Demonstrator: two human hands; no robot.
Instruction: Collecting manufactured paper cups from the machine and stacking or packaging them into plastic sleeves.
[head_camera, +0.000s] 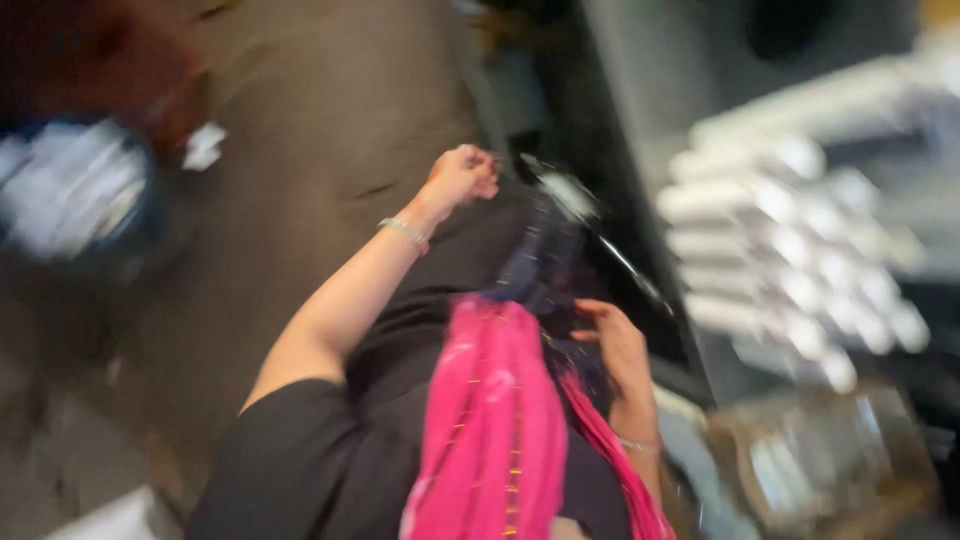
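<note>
The view is smeared by motion. My left hand (462, 178) is stretched forward with its fingers curled into a fist, and nothing shows in it; a thin bracelet sits at its wrist. A dark blue cloth (545, 260) with small gold dots hangs between my hands, below a pale blurred patch. My right hand (615, 345) is lower and to the right, its fingers curled against the edge of this cloth. A bright pink scarf (490, 420) with gold threads lies over my black top, just beneath the blue cloth.
A stack of white tubes or rolls (790, 250) fills the right side. A shiny clear-wrapped bundle (820, 460) lies at the bottom right. A blue and white round thing (70, 190) is at the left on a brown floor (320, 90), near a white scrap (205, 145).
</note>
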